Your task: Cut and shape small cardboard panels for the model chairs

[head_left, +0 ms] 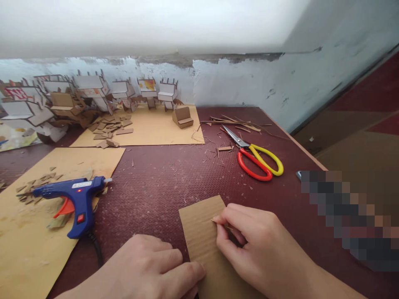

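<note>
A flat piece of brown corrugated cardboard (202,224) lies on the dark red table at the bottom centre. My left hand (156,268) rests at its left edge, fingers curled together, with thumb and fingertips touching the board. Over the board's right side, my right hand (252,241) pinches something thin and pointed between thumb and index finger. Its tip touches the cardboard surface; most of it is hidden by the fingers. Beyond my right hand lie scissors (249,151) with one red and one yellow handle, blades slightly apart.
A blue glue gun (77,199) lies on a yellow sheet (18,249) at left, its cable running toward the front. Behind it are cardboard scraps (109,126), a small folded cardboard piece (183,118) and several cardboard models (92,85) along the wall. Thin strips (237,122) lie behind the scissors.
</note>
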Demonstrator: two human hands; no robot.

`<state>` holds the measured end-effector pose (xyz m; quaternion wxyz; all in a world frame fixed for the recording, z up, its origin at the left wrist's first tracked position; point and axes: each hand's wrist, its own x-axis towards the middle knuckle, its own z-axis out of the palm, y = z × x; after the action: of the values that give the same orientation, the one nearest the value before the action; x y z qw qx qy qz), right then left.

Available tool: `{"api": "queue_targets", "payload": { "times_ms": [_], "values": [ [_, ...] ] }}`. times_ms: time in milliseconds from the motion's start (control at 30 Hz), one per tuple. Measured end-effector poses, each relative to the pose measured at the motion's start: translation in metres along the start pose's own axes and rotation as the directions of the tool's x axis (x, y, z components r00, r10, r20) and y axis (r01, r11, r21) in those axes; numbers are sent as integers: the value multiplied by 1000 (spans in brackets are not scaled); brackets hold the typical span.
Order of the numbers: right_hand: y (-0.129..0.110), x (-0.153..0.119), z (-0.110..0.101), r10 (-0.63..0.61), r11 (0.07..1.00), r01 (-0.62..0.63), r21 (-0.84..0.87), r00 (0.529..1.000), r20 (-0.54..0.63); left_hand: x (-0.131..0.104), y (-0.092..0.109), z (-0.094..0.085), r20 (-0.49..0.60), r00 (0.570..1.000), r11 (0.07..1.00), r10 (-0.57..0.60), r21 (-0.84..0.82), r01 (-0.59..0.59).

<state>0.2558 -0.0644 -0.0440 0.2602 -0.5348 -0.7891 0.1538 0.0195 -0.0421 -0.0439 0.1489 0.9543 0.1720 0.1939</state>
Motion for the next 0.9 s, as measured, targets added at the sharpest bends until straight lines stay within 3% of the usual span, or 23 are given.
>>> {"api": "queue_targets", "payload": {
  "times_ms": [400, 900],
  "values": [
    [2, 1, -1, 59, 996, -61, -62, 998, -37, 0, 1, -1, 3, 1000, 1000, -11, 0, 11],
    [1, 0, 0, 29, 1000, -29, -10, 999, -24, 0, 2, -1, 17, 1000, 1000, -18, 1, 18]
  ]
}}
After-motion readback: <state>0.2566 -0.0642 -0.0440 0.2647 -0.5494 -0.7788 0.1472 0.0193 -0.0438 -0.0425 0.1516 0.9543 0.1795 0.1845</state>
